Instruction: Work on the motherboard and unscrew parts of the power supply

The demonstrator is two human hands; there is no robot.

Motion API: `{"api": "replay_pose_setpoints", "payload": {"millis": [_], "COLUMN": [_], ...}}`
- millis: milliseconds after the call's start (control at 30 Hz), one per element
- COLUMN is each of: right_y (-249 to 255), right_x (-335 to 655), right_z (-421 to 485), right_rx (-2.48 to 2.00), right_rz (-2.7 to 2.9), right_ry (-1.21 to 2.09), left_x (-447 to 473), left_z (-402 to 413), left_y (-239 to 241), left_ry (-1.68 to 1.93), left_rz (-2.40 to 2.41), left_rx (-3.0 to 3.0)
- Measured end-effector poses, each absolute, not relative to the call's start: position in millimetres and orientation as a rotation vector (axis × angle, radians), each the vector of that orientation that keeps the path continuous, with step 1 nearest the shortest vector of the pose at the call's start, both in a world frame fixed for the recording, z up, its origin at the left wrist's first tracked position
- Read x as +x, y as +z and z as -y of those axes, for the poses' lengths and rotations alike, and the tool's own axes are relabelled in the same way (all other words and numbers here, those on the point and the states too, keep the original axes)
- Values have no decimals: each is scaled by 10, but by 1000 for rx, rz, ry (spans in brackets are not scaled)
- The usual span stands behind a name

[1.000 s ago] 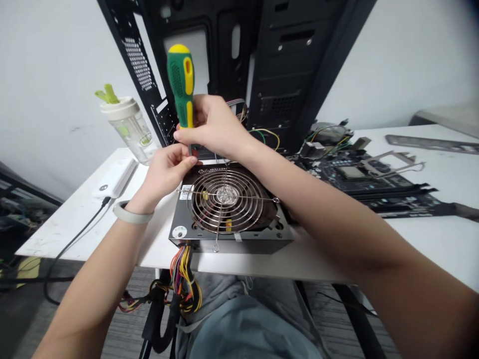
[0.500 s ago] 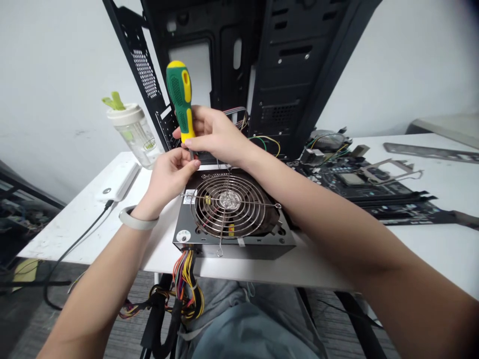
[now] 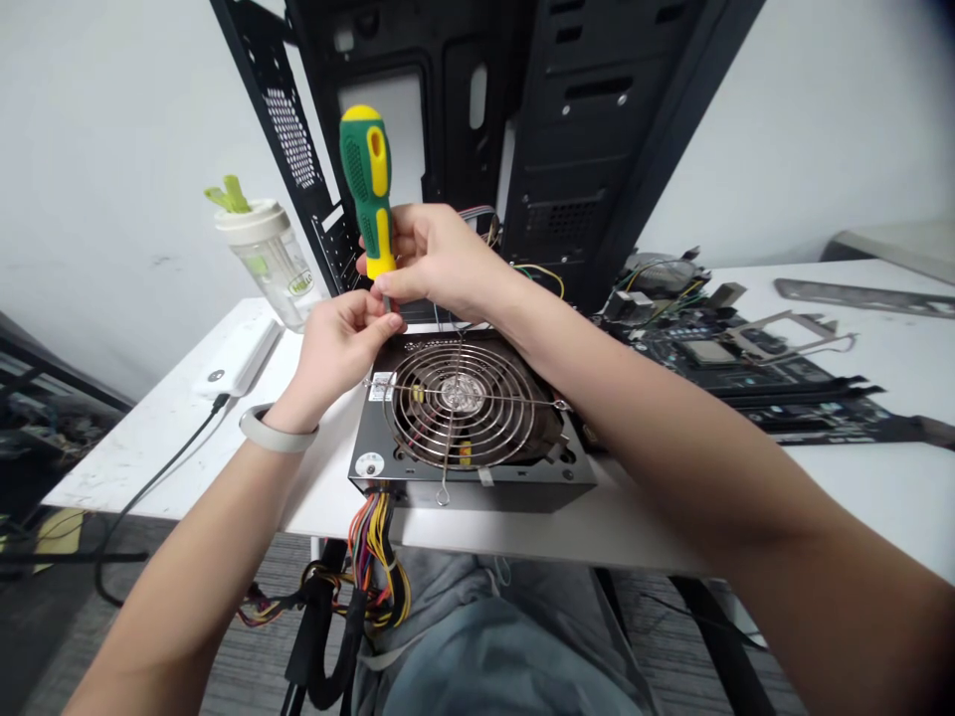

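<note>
A green and yellow screwdriver (image 3: pixel 367 184) stands nearly upright over the far left corner of a black power supply (image 3: pixel 477 494). My right hand (image 3: pixel 437 254) is closed around the lower part of its handle, thumb on the near side. Lower down, my left hand (image 3: pixel 347 343) pinches around the metal shaft close to its tip; the tip itself is hidden by the fingers. The power supply lies flat on the table, and a loose-looking wire fan grill (image 3: pixel 463 398) covers its fan. Coloured cables (image 3: pixel 380 547) hang from its front left corner over the table edge.
Behind my hands an open black computer case (image 3: pixel 582 149) stands upright. At left are a clear cup (image 3: pixel 273 259) with a green-tabbed lid and a white box-shaped device (image 3: pixel 239 358) with a black cable. A motherboard (image 3: pixel 746 368) and a metal strip (image 3: pixel 858 296) lie at right on the white table (image 3: pixel 149 428).
The view has shifted slightly, so everything sits a little differently in the picture. The screwdriver handle shows a slightly different side. Both hands keep their grip at the same corner.
</note>
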State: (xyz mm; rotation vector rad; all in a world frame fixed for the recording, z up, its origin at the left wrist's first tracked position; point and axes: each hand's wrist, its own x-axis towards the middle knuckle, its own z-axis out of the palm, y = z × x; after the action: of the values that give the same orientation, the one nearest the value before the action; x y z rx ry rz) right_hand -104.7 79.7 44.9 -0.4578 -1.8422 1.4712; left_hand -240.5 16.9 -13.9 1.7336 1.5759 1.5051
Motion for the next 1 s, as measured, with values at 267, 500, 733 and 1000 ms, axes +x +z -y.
{"api": "replay_pose_setpoints", "payload": {"millis": [267,500,733,1000], "right_y": [425,414,323,282], "right_x": [-1056,-1061,-1061,-1100], "right_z": [-819,-828,-880,-891], "right_rx": [-432,-419,-485,-425], "right_rz": [1873,1915,1903,1894], "right_ry": [1380,1289,1034,1083], "left_x": [-2417,-2445,-2435,-2407], "left_z": [-187,-194,-164,-162], "left_y": [-139,-129,-119,-151], "left_ry": [1469,1445,1360,1365], "left_rz": [-1551,-1546,-1635,-1570], "left_rx": [1752,1823,1888,1802]}}
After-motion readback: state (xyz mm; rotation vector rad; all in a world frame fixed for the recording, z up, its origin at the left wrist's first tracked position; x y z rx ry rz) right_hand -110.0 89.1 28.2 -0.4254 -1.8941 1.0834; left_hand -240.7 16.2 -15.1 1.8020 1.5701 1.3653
